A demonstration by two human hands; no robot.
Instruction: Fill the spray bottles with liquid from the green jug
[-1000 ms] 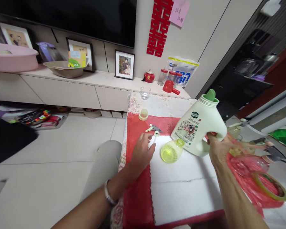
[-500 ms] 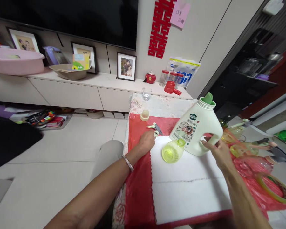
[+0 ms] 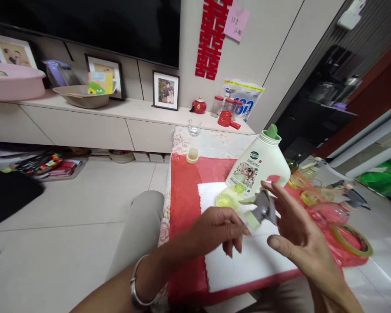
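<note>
A grey and pale-green trigger spray head (image 3: 263, 209), smeared by motion, is up between my hands above the white mat. My left hand (image 3: 215, 230) is palm down with bent fingers, its fingertips at the pale-green lower end of the spray head. My right hand (image 3: 301, 234) is open beside the grey part, thumb and fingers spread apart. Behind them, a translucent yellow-green bottle (image 3: 227, 198) without a top leans on the mat, partly hidden. A large pale-green detergent jug (image 3: 262, 163) stands behind it, a green piece in its mouth.
A pale cap (image 3: 192, 155) sits on the red cloth (image 3: 185, 191), with a glass cup (image 3: 194, 127) beyond. Several spray bottles (image 3: 335, 213) and a tape roll (image 3: 352, 240) are at the right. The cabinet top (image 3: 137, 108) carries frames, a basin and jars.
My left hand has picked up the spray head from the cloth and brought it nearer, to the right. My right hand has let go of the jug's handle and come towards it.
</note>
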